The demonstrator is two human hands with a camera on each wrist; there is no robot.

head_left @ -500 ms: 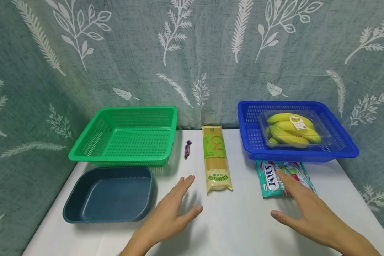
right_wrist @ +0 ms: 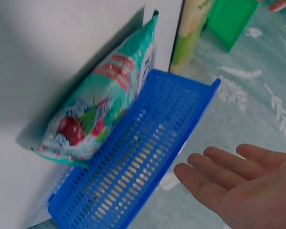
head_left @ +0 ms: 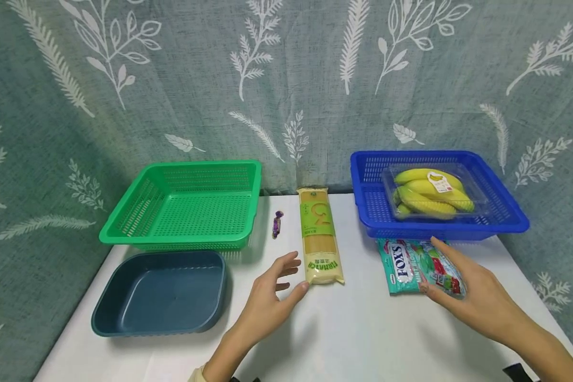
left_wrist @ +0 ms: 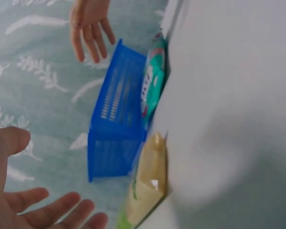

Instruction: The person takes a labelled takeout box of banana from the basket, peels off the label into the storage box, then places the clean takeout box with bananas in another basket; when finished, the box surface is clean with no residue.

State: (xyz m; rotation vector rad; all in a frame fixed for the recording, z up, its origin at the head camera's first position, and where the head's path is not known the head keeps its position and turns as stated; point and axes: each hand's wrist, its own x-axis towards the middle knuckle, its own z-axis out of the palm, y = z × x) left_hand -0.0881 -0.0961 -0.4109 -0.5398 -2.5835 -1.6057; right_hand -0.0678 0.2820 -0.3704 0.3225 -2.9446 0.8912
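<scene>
My left hand (head_left: 269, 300) hovers near the lower end of a yellow and green pasta packet (head_left: 321, 239), fingers loosely bent and thumb apart, holding nothing. Over the right part of a teal Fox's candy bag (head_left: 406, 268) is my right hand (head_left: 477, 297), its thumb and fingers spread. The right wrist view shows straight fingers (right_wrist: 219, 167) apart from the candy bag (right_wrist: 105, 95). Left of the pasta lies a small purple wrapped candy (head_left: 277, 225).
Behind the candy bag stands a blue basket (head_left: 377, 232) with boxed bananas (head_left: 430, 193) in it. A green basket (head_left: 181, 239) is at the back left, with a dark blue tray (head_left: 159, 331) in front. A patterned curtain (head_left: 196, 79) hangs behind the white table (head_left: 363, 339).
The left hand has moved right, closer to the pasta packet, and its fingers have bent somewhat. My right hand has shifted slightly right over the candy bag. The head view has shifted a little.
</scene>
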